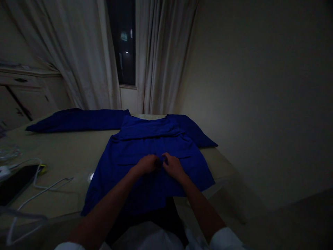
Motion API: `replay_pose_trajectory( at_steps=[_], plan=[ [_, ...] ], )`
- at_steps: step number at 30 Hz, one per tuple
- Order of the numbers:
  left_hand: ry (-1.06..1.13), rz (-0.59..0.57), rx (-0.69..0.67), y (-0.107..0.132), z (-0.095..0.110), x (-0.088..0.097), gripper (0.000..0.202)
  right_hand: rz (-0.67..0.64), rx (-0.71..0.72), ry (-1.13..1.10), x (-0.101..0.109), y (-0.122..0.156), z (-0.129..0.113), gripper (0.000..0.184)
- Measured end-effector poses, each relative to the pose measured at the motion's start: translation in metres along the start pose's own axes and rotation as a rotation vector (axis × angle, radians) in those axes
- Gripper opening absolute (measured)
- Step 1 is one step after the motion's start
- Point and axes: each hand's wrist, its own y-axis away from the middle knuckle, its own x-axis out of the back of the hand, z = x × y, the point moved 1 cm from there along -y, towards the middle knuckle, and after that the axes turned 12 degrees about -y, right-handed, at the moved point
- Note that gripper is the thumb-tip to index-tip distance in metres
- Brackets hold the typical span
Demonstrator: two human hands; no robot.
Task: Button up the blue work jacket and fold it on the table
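Note:
A dark blue shirt [135,152] lies spread flat on a pale table [65,152], its left sleeve [78,119] stretched out to the left and its right sleeve [195,132] angled off the table's right corner. My left hand [147,164] and my right hand [173,166] meet at the middle of the shirt's front. Both have their fingers pinched together on the cloth along the front opening. The room is dim, so what lies between the fingertips is hard to make out.
A white wire hanger [39,194] lies at the table's left front, by a dark flat device [15,182] with a white cable. A glass dish [9,152] stands at the far left. Curtains [161,55] and a dark window [123,41] are behind; a cabinet [23,93] is at left.

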Motion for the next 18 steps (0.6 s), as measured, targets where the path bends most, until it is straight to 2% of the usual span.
replay_pose_trajectory(
  at_steps=[1, 3, 6, 11, 14, 18],
  plan=[
    [0.036, 0.012, -0.037, -0.002, -0.004, -0.003, 0.010, 0.047, -0.005, -0.139, 0.000, -0.002, 0.010, 0.031],
    [0.116, 0.107, -0.100, -0.001, -0.011, -0.014, 0.012, 0.148, -0.007, -0.367, 0.000, 0.000, 0.028, 0.026],
    [0.188, 0.282, -0.180, 0.005, -0.016, -0.029, 0.016, 0.200, 0.007, -0.523, -0.001, 0.005, 0.042, 0.022],
    [0.218, 0.351, -0.266, 0.005, -0.018, -0.038, 0.015, 0.246, -0.053, -0.519, -0.005, 0.007, 0.044, 0.022],
    [0.228, 0.364, -0.305, 0.002, -0.020, -0.041, 0.013, 0.278, -0.035, -0.520, -0.007, 0.004, 0.045, 0.017],
    [0.261, 0.338, -0.328, -0.001, -0.024, -0.044, 0.016, 0.230, -0.011, -0.461, -0.002, 0.004, 0.042, 0.007]
  ],
)
